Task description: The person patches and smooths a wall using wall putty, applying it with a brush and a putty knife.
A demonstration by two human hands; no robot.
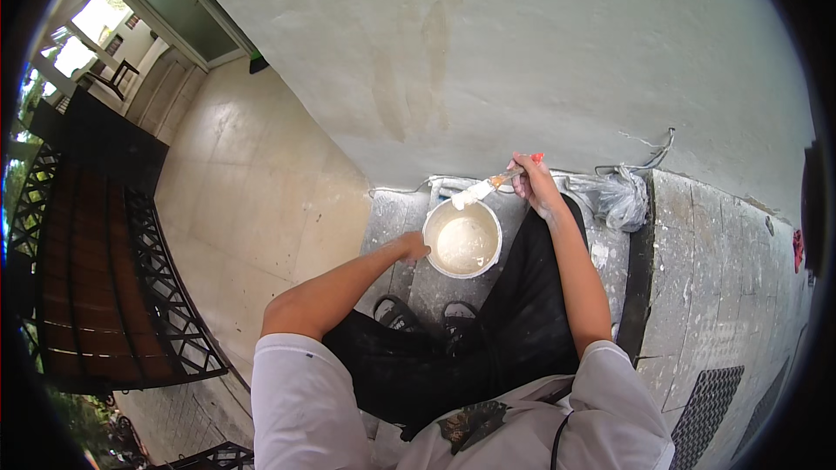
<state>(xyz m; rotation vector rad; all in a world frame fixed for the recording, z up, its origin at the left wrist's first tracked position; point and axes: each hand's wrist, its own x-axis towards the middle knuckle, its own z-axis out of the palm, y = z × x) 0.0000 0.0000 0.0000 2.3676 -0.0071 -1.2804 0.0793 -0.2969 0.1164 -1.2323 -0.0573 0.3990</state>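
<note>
One head-worn fisheye view looks steeply down, close over the bucket (462, 239) by the wall (522, 52).

Brush handle (515, 171) mostly hidden inside the right hand (533, 183); only a red tip and a short wooden stretch showing. Left hand (411, 247) fingertips lost behind the bucket (463, 240) rim. Bucket base out of sight. Feet in sandals (396, 312) partly covered by black trousers. Contents of the plastic bag (616, 195) unreadable. Red object (798, 249) at the right rim cut off, too small to tell.
</note>
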